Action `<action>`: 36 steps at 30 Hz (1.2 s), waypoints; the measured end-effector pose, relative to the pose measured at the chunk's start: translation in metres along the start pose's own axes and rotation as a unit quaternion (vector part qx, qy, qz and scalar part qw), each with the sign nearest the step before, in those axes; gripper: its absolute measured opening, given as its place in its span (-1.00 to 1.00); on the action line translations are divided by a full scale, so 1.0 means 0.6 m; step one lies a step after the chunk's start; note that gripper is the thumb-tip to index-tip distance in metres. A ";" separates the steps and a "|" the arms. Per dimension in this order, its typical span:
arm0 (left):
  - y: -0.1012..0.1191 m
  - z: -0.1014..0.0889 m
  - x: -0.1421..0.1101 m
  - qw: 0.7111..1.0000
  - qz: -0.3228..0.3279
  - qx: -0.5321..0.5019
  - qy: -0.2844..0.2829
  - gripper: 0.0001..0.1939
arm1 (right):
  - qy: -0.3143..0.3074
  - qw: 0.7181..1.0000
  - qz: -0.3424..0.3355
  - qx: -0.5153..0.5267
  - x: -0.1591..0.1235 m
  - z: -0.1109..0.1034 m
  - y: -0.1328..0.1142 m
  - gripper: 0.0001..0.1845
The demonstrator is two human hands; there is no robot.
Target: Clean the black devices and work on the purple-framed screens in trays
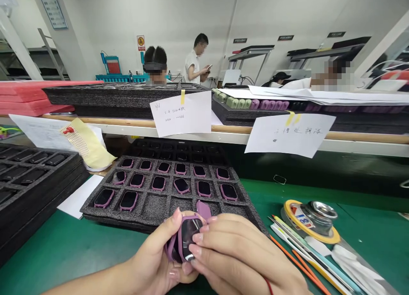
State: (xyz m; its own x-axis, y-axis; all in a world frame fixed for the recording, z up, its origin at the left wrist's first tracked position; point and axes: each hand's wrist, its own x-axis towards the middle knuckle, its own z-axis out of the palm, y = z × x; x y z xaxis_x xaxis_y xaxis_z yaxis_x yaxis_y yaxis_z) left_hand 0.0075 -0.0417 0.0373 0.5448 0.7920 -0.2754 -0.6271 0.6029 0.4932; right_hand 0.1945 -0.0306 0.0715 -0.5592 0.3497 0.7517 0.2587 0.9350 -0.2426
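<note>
My left hand (156, 252) is closed round purple-framed smartwatch bodies without straps, at least two of them stacked together. The front smartwatch (189, 233) shows a dark, shiny screen toward my right hand (239, 248). My right fingers are bent and press on that screen and its edge. Another purple piece (203, 209) stands up just behind my hands, partly hidden by them. Beyond lies a black foam tray (124, 218) with rows of purple watches in square pockets; several front pockets show bare foam, and my hands cover part of that row.
Stacked black foam trays (41, 197) stand at left. At right on the green bench are a tape roll (332, 234), a glass jar (321, 218) and several pens and sticks (297, 248). A shelf (230, 135) with hanging paper notes crosses above. Other people are beyond it.
</note>
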 end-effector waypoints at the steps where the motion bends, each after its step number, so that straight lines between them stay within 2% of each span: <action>1: -0.001 0.002 0.001 1.000 0.008 0.009 0.000 -0.56 | 0.011 1.000 -0.001 -0.011 -0.001 0.007 0.003 -0.79; 4: -0.005 0.005 0.004 0.997 0.047 0.067 -0.006 -0.55 | 0.019 0.998 0.045 -0.024 -0.006 0.030 0.010 -0.43; 5: -0.006 0.006 0.005 0.995 0.058 0.086 -0.005 -0.55 | 0.012 0.998 0.067 -0.010 -0.007 0.035 0.011 -0.40; 8: -0.009 0.006 0.005 0.992 0.068 0.102 -0.002 -0.55 | -0.001 0.992 0.110 0.062 -0.010 0.039 0.014 -0.49; 11: -0.005 0.006 0.004 0.995 0.056 0.083 -0.010 -0.53 | -0.003 0.986 0.131 0.101 -0.010 0.028 0.018 -0.42; 18: 0.006 0.009 0.003 0.998 0.024 0.063 0.013 -0.50 | -0.007 0.987 0.111 0.114 -0.002 0.016 0.022 -0.32; 23: 0.008 0.016 -0.004 0.995 0.009 0.091 0.031 -0.42 | -0.025 0.987 0.124 0.100 -0.002 0.017 0.020 -0.32; 26: 0.003 0.014 -0.005 0.994 0.007 0.104 0.026 -0.40 | -0.035 0.982 0.126 0.136 -0.005 0.018 0.018 -0.30; 28: -0.002 0.010 -0.004 0.994 0.009 0.104 0.023 -0.41 | -0.032 0.970 0.158 0.182 -0.005 0.021 0.017 -0.42; 31: -0.008 0.005 -0.001 0.994 0.020 0.099 0.032 -0.46 | -0.016 0.944 0.226 0.240 -0.004 0.028 0.020 -0.72; 34: -0.008 0.006 0.000 0.993 0.029 0.111 0.037 -0.44 | -0.010 0.924 0.275 0.264 -0.002 0.029 0.024 -0.64; 36: -0.007 0.010 -0.002 0.992 0.026 0.114 0.041 -0.41 | -0.021 0.934 0.252 0.253 -0.003 0.026 0.022 -0.65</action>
State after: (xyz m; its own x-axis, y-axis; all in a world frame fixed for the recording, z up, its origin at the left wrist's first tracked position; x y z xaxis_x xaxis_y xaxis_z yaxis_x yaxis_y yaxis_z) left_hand 0.0127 -0.0456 0.0405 0.4615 0.8324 -0.3068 -0.5058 0.5310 0.6798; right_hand 0.1867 -0.0181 0.0575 -0.5004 0.7453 0.4407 0.0978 0.5544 -0.8265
